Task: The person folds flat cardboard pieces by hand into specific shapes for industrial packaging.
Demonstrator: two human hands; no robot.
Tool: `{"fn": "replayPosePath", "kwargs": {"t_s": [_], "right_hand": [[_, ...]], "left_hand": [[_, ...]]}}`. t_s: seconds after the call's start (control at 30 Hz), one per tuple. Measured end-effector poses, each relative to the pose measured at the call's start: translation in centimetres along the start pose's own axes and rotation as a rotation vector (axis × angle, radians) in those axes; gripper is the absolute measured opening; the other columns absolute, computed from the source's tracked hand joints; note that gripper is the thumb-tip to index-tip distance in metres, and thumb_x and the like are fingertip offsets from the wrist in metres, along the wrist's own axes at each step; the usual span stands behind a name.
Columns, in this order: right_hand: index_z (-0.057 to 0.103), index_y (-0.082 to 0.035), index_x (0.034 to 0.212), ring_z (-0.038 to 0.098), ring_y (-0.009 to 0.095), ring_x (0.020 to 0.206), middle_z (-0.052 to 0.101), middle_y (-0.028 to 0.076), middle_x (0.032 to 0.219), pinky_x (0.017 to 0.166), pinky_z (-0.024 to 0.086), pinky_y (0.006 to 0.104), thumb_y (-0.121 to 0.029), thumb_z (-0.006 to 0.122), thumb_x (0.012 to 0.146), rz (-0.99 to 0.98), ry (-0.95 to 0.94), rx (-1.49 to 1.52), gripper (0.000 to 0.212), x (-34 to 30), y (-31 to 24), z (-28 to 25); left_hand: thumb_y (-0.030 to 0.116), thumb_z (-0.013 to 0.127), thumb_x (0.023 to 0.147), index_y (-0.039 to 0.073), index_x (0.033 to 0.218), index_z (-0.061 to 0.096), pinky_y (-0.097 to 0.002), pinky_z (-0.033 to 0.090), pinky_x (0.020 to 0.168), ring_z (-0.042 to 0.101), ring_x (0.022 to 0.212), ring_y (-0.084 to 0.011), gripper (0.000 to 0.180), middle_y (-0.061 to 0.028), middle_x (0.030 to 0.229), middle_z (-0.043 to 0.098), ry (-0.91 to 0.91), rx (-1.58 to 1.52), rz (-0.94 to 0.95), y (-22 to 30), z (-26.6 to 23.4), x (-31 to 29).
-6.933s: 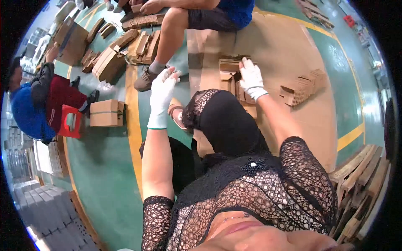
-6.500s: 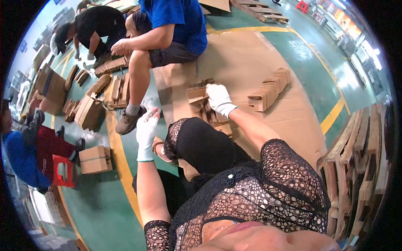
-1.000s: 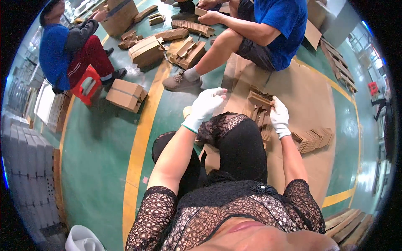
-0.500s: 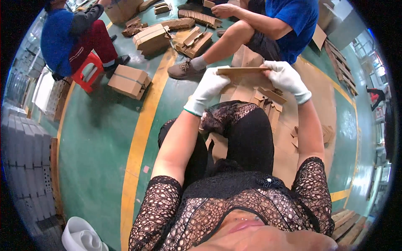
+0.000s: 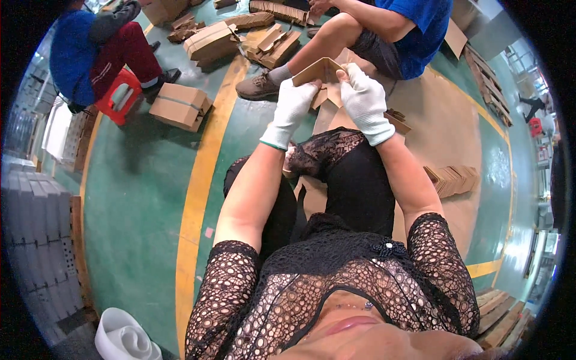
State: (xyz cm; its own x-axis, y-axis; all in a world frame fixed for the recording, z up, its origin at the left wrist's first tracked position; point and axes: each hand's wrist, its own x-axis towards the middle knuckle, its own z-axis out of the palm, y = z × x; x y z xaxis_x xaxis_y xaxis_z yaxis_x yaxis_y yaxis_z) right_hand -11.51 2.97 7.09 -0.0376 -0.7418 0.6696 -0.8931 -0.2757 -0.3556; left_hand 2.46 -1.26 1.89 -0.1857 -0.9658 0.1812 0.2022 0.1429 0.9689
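In front of my knees, a piece of brown cardboard (image 5: 309, 72) is bent into an angle and held up between my two white-gloved hands. My left hand (image 5: 293, 111) pinches its left part. Close beside it, my right hand (image 5: 364, 101) grips the right part, thumb raised near the fold. Below the hands lie more cardboard pieces (image 5: 327, 99), partly covered by my hands and legs. Other folded pieces (image 5: 399, 122) show just right of my right wrist. A row of nested cardboard pieces (image 5: 453, 180) rests farther right on a large cardboard sheet (image 5: 441, 135).
A person in a blue shirt (image 5: 414, 36) sits opposite; another (image 5: 75, 54) sits on a red stool (image 5: 118, 99) at far left. A strapped cardboard bundle (image 5: 180, 107) and further bundles (image 5: 210, 43) lie on the green floor. Wooden pallets (image 5: 489, 90) stand at right.
The cardboard piece has gone from nearly straight to bent. My right hand has moved left, closer to my left hand. The nested row at right now shows more fully.
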Motion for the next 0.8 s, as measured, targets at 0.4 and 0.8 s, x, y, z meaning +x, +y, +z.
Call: {"fn": "replayPosePath", "kwargs": {"t_s": [0.4,0.8], "right_hand": [[0.052,-0.009,0.081,0.061,0.028,0.06,0.061,0.011,0.068,0.05,0.047,0.0354,-0.015,0.06,0.081,-0.156,-0.028,-0.061,0.01,0.0,-0.4,0.0],[0.06,-0.012,0.098,0.062,0.028,0.061,0.062,0.011,0.072,0.054,0.049,0.0368,-0.018,0.057,0.085,-0.151,0.003,0.013,0.015,-0.2,-1.0,0.2]], "left_hand": [[0.009,0.066,0.076,0.001,0.09,0.065,-0.0262,0.041,0.048,0.055,0.06,-0.0112,0.017,-0.0025,0.076,0.062,-0.051,-0.242,-0.384,0.3,-0.9,0.1],[0.002,0.063,0.071,-0.002,0.089,0.064,-0.0245,0.045,0.059,0.058,0.066,-0.0112,0.019,-0.0039,0.077,0.063,0.047,-0.258,-0.197,-0.7,-0.8,0.4]]}}
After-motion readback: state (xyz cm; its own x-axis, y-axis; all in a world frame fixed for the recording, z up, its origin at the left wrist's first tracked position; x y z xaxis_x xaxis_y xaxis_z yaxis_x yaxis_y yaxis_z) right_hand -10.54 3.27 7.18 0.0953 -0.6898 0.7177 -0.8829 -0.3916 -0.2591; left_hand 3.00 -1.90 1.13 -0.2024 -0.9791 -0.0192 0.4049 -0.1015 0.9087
